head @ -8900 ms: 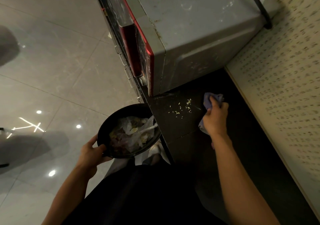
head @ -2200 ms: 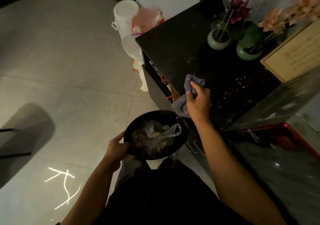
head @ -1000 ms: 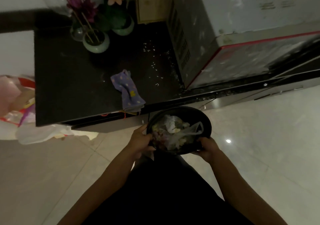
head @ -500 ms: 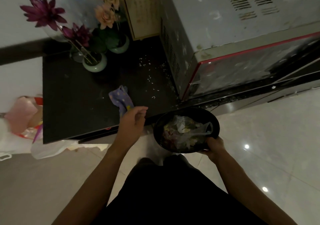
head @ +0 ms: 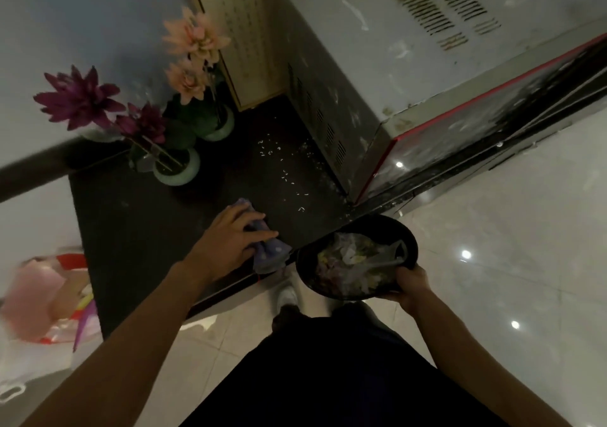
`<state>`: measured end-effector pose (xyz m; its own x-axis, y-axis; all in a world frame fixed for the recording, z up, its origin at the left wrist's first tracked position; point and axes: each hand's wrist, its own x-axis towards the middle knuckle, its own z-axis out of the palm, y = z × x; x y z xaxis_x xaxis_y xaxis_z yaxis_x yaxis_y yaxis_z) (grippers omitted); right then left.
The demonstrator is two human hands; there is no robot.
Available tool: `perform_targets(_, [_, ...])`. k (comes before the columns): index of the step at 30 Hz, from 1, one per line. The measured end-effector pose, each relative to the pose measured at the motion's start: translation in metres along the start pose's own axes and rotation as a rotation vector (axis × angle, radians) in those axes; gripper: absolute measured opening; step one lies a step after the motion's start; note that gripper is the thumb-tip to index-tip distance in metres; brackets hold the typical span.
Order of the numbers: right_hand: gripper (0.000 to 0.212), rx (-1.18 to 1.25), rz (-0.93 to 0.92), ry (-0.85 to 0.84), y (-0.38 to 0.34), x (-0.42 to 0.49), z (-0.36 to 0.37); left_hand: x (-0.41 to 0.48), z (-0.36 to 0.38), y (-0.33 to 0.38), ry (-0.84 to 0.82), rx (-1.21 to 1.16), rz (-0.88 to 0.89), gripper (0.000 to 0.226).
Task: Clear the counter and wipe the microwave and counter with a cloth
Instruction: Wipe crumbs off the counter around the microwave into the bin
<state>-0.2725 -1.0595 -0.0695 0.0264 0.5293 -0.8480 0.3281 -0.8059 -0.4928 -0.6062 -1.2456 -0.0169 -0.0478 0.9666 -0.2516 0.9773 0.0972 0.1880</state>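
Pressing crumpled dotted cloth (head: 272, 256) onto glossy bench (head: 147, 223) with flat-fingered left hand (head: 226, 242), gripping round black bowl (head: 409, 239) at three o'clock in right hand (head: 410, 287).

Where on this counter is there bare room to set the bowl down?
Bare counter lies left of the left hand resting on the cloth, between the near vase and the front edge. The strip beside the microwave is strewn with grains; the back is crowded by the second vase and flowers.
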Motion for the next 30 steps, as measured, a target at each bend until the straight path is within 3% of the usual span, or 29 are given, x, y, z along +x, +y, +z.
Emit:
perform_targets(9, [0.031, 0.116, -0.011, 0.12, 0.022, -0.019, 0.021, 0.009, 0.014, -0.006, 0.283, -0.117, 0.022, 0.048])
perform_targets(13, [0.029, 0.135, -0.022, 0.123, 0.025, -0.024, 0.025, 0.02, -0.013, -0.009, 0.386, -0.404, -0.291, 0.039])
perform_targets(16, [0.031, 0.131, -0.028, 0.113, 0.026, -0.023, 0.026, 0.045, -0.028, -0.029, 0.506, -0.424, -0.519, 0.035])
perform_targets(21, [0.036, 0.123, -0.037, 0.115, 0.026, -0.023, 0.027, 0.093, -0.034, -0.057, 0.425, -0.379, -0.69, 0.039])
perform_targets(30, [0.037, 0.083, -0.047, 0.084, 0.018, -0.027, 0.024, 0.158, -0.046, -0.066, 0.403, -0.323, -0.615, 0.069])
